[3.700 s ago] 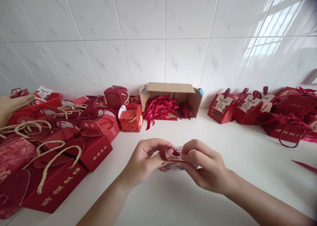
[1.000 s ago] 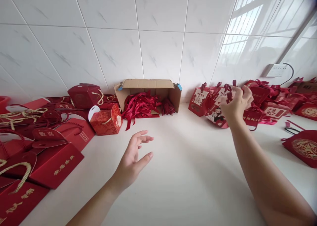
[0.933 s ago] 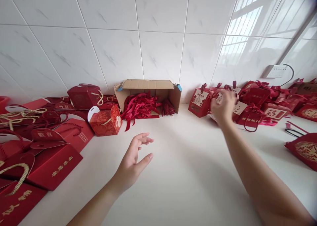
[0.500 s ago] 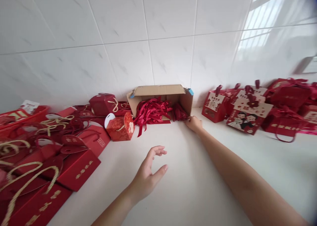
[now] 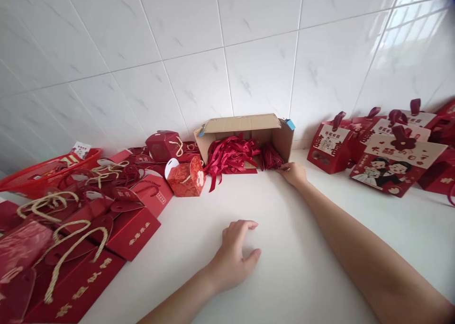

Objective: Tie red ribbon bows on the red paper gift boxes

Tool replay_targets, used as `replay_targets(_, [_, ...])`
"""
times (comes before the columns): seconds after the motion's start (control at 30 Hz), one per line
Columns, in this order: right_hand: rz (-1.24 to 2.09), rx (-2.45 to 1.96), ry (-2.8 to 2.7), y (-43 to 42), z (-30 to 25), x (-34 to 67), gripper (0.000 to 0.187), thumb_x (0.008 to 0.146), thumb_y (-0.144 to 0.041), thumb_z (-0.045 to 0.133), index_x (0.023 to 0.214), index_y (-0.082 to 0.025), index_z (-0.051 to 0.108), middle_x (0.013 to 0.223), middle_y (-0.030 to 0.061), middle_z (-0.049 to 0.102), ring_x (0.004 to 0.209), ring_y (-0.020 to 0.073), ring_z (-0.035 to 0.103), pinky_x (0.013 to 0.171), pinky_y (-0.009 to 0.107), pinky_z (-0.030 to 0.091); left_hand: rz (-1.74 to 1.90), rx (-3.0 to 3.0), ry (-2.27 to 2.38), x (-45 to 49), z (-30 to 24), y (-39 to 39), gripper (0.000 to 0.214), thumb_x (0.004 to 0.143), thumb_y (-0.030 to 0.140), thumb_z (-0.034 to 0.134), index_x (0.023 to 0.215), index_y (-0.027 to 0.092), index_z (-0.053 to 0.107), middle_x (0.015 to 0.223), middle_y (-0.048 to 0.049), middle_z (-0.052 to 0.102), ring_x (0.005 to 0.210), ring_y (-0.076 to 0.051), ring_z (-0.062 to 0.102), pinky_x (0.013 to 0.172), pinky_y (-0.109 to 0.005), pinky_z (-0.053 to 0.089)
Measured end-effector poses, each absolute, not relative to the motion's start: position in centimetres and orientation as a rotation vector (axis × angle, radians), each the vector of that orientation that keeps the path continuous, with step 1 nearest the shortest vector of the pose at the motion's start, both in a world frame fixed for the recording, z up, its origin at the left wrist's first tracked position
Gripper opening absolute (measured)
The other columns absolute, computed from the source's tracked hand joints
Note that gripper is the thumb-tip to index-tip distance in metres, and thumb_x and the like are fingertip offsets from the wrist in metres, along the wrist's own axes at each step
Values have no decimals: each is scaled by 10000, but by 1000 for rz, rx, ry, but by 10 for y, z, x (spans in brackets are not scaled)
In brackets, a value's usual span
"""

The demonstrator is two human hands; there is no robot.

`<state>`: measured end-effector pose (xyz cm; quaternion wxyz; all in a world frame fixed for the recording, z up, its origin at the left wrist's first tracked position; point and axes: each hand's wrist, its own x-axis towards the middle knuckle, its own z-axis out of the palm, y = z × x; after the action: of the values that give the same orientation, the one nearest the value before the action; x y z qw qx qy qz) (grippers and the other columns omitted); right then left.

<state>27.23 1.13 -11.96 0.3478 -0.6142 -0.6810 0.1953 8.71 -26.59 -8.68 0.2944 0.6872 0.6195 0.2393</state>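
Against the wall a cardboard box [image 5: 245, 124] lies on its side, its opening facing me. Inside is a tangled heap of red ribbons [image 5: 232, 154], with a few ends trailing onto the table. To the right of the heap sits a darker red ribbon bundle [image 5: 271, 157]. My right hand [image 5: 295, 174] reaches to the box's right front corner, its fingertips pinched at the edge of that bundle; whatever lies between them is too small to make out. Over the white table my left hand [image 5: 236, 253] hovers, thumb and fingers apart, holding nothing.
Red gift boxes [image 5: 133, 236] with rope handles crowd the left side, near a red plastic basket [image 5: 90, 159]. An orange-red box [image 5: 186, 177] stands left of the cardboard box. Small gift bags [image 5: 329, 146] and a bag with a cartoon couple [image 5: 394, 170] stand at right.
The view has shifted, so the scene sits differently in frame. My right hand stays at the ribbon bundle by the box corner. My left hand's fingers have curled slightly, still apart from the thumb.
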Motion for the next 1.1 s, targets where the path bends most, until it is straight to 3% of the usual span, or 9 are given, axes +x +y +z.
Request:
replay_targets(0.13, [567, -1504, -1618, 13, -120, 284, 96, 699, -229, 627, 719, -189, 712, 770, 77, 709, 758, 225, 625, 691, 305, 422, 635, 2109, 1664, 98, -92, -239, 315, 772, 207, 523, 1087, 221, 512, 1146, -84, 537, 1097, -255, 470, 967, -470, 359])
replay_targets(0.27, [637, -1387, -1495, 15, -123, 290, 136, 703, -285, 624, 742, -184, 706, 716, 57, 703, 694, 200, 623, 669, 290, 434, 750, 2138, 1718, 106, -99, -170, 218, 704, 252, 637, 917, 217, 605, 1013, -54, 612, 1031, -234, 536, 914, -371, 431])
replay_targets(0.43, [732, -1255, -1365, 25, -128, 294, 251, 688, -407, 629, 738, -168, 688, 662, 49, 688, 629, 182, 609, 609, 279, 438, 887, 1930, 1955, 103, -103, -62, 128, 780, 225, 564, 894, 178, 598, 941, -78, 644, 837, -190, 619, 775, -316, 487])
replay_targets(0.6, [792, -1187, -1257, 33, -132, 296, 379, 674, -513, 620, 754, -146, 670, 676, 72, 681, 607, 175, 593, 585, 282, 444, 921, 1884, 2044, 102, -98, -17, 388, 652, 301, 719, 993, 194, 568, 897, -46, 643, 831, -215, 610, 718, -311, 472])
replay_targets(0.73, [822, -1166, -1227, 33, -132, 296, 406, 646, -530, 652, 747, -137, 669, 655, 77, 672, 593, 179, 584, 577, 286, 441, 990, 1950, 2020, 110, -98, -18, 506, 597, 326, 750, 1056, 232, 559, 1010, -43, 602, 932, -234, 576, 718, -298, 453])
replay_targets(0.83, [834, -1169, -1223, 32, -130, 295, 395, 651, -525, 649, 744, -142, 667, 641, 71, 669, 593, 181, 586, 577, 283, 439, 1074, 1935, 1986, 113, -94, -10, 409, 650, 280, 699, 1040, 232, 587, 1084, -49, 580, 945, -217, 576, 749, -290, 449])
replay_targets(0.97, [831, -1196, -1226, 30, -127, 294, 361, 659, -504, 644, 734, -151, 668, 662, 75, 681, 619, 195, 602, 589, 287, 441, 1151, 1772, 1978, 110, -81, 19, 175, 775, 284, 609, 912, 178, 633, 977, -58, 627, 917, -192, 593, 819, -302, 451])
replay_targets(1.1, [829, -1219, -1237, 28, -122, 294, 286, 669, -443, 644, 715, -162, 670, 669, 70, 689, 636, 203, 614, 606, 288, 441, 1045, 1586, 1951, 108, -69, 48, 235, 850, 353, 578, 936, 139, 621, 969, -50, 636, 893, -182, 602, 814, -376, 486])
